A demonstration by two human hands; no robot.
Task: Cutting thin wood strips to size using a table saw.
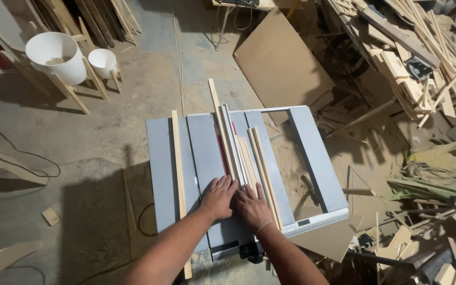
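Hands first: the left hand (pixel 218 196) lies flat, fingers spread, no grip closed on anything, its fingertips pressing the near ends of a bundle of thin pale wooden strips (pixel 241 150). Right beside it, touching at the thumbs, the right hand (pixel 253 207) is flat too, fingers splayed over the same strip ends, nothing clasped; a thin bracelet (pixel 264 226) circles its wrist. The strips run lengthwise away from the person along the middle of the grey metal saw desk (pixel 207 153), side by side, the longest poking past the far edge. A single long pale wooden slat (pixel 178 163) lies apart on the left of the desk, parallel to the bundle, overhanging the near edge. On the right the desk's open frame shows sawdust (pixel 291 169) on the floor below. Further out, two white plastic buckets (pixel 56 55) sit in wooden stands at top left, a brown flat board (pixel 281 60) lies on the concrete floor, and a heap of scrap wood offcuts (pixel 418 58) fills the top right.
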